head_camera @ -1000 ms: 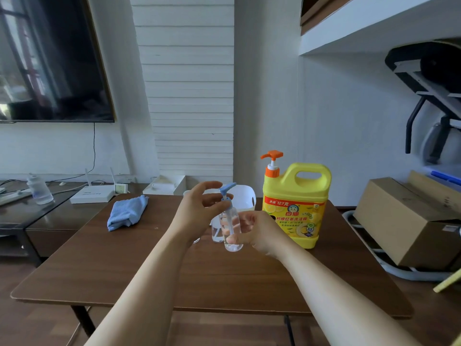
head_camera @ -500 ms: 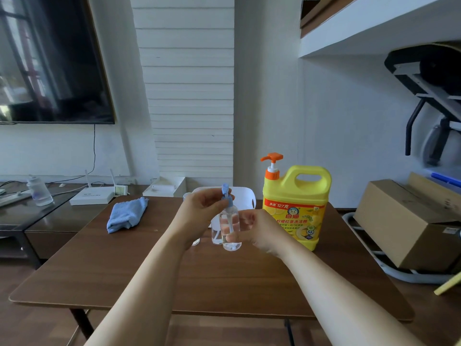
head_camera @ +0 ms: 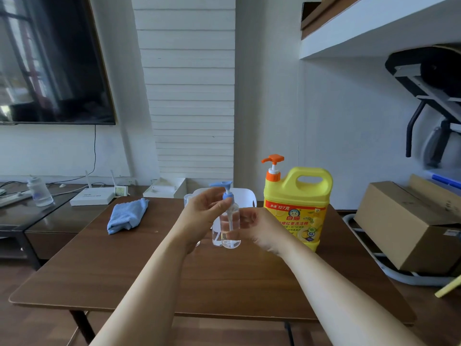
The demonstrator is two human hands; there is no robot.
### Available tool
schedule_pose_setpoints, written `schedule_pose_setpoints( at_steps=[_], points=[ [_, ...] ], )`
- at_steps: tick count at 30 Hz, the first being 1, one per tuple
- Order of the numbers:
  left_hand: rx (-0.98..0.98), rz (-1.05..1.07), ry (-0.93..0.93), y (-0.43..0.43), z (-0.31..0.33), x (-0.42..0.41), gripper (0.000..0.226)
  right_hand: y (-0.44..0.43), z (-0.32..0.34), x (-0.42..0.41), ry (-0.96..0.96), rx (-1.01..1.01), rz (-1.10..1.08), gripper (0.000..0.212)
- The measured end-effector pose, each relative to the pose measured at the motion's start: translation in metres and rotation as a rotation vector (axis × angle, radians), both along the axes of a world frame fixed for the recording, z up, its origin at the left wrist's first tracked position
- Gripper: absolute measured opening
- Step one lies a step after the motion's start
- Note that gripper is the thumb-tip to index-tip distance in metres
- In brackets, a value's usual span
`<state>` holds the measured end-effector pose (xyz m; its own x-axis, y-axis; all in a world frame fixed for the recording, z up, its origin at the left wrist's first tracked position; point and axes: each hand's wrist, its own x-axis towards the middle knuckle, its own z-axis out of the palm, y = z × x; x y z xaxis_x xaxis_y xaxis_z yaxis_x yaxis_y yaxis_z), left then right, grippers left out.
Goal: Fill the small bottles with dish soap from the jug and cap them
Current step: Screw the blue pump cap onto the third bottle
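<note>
Gripping a small clear bottle (head_camera: 230, 236), the right hand (head_camera: 262, 229) holds it upright while the left hand (head_camera: 199, 216) pinches its blue pump cap (head_camera: 227, 195).

The yellow jug (head_camera: 296, 208), standing near the far right edge of the table (head_camera: 99, 270), is showing a red band reading "多送 127克". The brand "白猫" is sitting beneath it. Below that, "檬红茶洗洁精" is showing, its start covered by the right hand (head_camera: 262, 231). Smaller label print is proving illegible.

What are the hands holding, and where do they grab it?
One small clear plastic bottle. The right hand holds its round body; the left hand pinches the collar of its blue pump cap.
</note>
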<state>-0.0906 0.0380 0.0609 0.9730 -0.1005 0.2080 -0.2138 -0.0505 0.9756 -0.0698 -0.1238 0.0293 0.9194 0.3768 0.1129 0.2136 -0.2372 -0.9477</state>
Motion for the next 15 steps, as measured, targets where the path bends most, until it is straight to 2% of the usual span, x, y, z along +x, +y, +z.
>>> schedule_pose_setpoints(
  at_steps=[8, 12, 15],
  points=[
    [0.021, -0.023, 0.019, 0.0024, -0.0013, 0.005, 0.021, 0.0013, 0.0026, -0.0006, -0.004, 0.003, 0.0, 0.033],
    [0.004, 0.012, 0.009, 0.0038, -0.0018, 0.0077, 0.034, 0.0018, 0.0037, -0.0006, -0.014, -0.003, 0.004, 0.032],
    [-0.014, 0.029, -0.004, 0.0006, -0.0004, 0.007, 0.027, 0.0035, 0.0058, -0.0011, -0.028, -0.022, 0.006, 0.033]
  ],
)
